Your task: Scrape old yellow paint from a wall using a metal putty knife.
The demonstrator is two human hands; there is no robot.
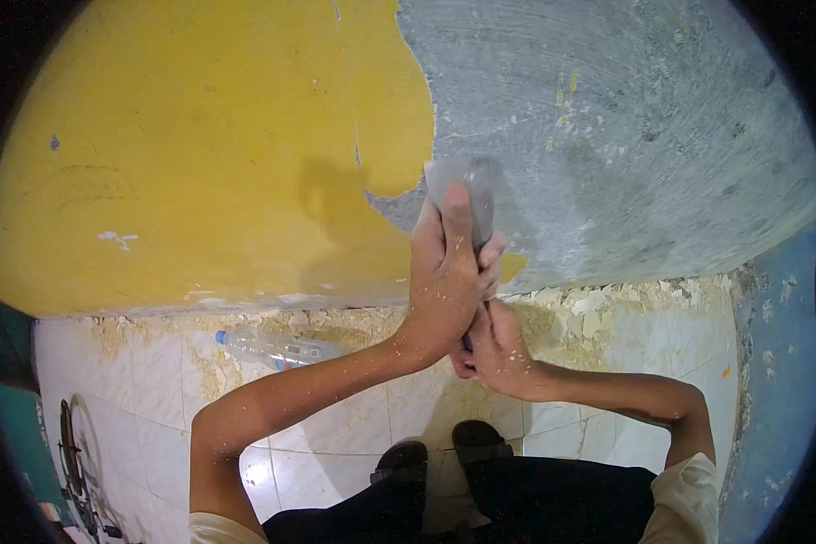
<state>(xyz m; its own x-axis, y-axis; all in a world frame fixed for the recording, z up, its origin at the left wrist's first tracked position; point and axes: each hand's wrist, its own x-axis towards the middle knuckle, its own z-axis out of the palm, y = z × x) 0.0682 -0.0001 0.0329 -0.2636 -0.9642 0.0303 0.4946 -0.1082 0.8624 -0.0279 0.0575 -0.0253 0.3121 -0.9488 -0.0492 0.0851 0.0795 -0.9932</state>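
Both of my hands are on one metal scraper (479, 200), its flat blade up against the wall near the edge of the yellow paint (245, 149). My left hand (449, 272) wraps the upper part, its thumb laid along the blade. Lower down, my right hand (500, 350) grips the dark handle. Right of the blade the wall shows bare grey plaster (625, 149). A small yellow patch remains low beside my left hand. Specks of paint dust cling to both hands and forearms.
Paint flakes (585, 306) lie along the wall's foot on the white tiled floor (340, 421). A clear plastic bottle (279, 350) with a blue cap lies at left. A bicycle (75, 455) is at lower left. A blue wall (782, 381) rises at right. Dark sandals (476, 435) are below my hands.
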